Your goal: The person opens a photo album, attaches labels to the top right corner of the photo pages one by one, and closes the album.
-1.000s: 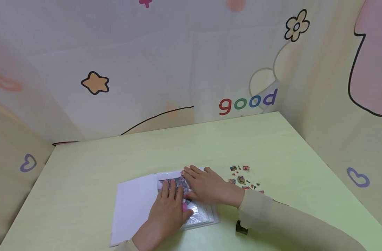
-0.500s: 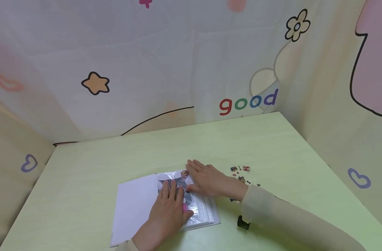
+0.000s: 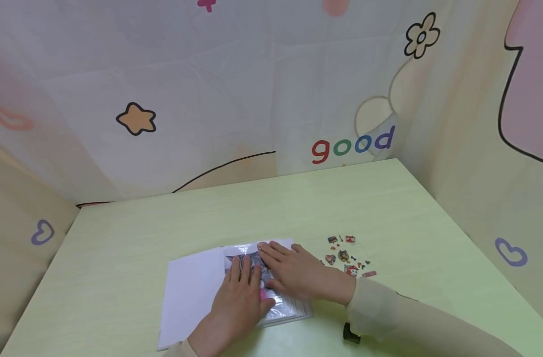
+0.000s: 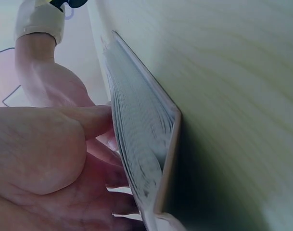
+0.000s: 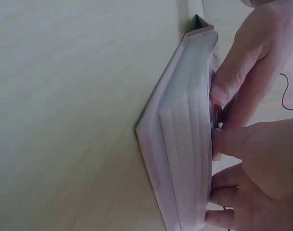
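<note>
Both hands [image 5: 266, 173] rest on a thick book's [image 5: 182, 130] upper side.

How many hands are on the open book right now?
2: the left hand lies over the near edge of the book, and the right hand lies across from its right side. No others show.

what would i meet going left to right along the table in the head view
white left side of the open book → left hand → right hand → scattered small colourful pieces
</note>
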A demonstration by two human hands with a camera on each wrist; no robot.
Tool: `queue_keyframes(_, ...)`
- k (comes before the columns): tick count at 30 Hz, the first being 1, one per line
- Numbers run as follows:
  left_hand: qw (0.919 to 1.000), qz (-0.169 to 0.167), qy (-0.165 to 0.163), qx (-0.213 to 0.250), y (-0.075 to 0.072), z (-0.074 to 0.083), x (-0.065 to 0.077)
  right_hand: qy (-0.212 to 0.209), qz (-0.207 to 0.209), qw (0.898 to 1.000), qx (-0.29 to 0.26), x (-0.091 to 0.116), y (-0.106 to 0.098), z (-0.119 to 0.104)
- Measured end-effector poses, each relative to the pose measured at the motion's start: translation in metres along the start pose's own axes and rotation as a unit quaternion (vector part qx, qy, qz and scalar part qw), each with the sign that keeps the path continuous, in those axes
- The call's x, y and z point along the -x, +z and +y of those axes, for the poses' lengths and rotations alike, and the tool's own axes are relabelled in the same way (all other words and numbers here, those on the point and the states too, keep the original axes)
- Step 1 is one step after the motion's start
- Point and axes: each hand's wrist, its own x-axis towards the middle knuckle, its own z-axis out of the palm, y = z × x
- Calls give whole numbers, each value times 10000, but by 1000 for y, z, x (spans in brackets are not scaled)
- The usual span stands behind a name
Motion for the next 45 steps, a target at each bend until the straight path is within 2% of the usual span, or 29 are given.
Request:
queue_keyframes(3,10000,-15,5,45,0,0,0,71,-34,9998,195,-1,1,0)
queue_keyframes(9,9998,-139,-29,155,2,0,1,202,-50,9997,159,-6,-1,2)
queue_keyframes(16,10000,-16,1,69,4,0,1,394,-48,9992,98,-11,-1,8)
queue_keyframes(21,10000,-23,-37,74,2,0,0,654,-247,9974,-189,-19,1,15)
queue_keyframes(25,10000,9,-36,28,1,0,-1,642,-293,9962,-513,-22,2,19)
queue_keyframes(30,10000,-68,-29,17,2,0,0,477,116,9962,-716,-17,5,16)
queue_keyframes(35,10000,-54,1,-25,2,-1,1,281,603,9969,-416,-10,4,7)
queue_keyframes(42,10000,-58,28,-14,2,-1,0,226,34,9996,-166,-3,6,-7)
queue_keyframes(45,9999,-89,1,71,3,-1,1,276,-57,9996,-16,-3,6,-10)
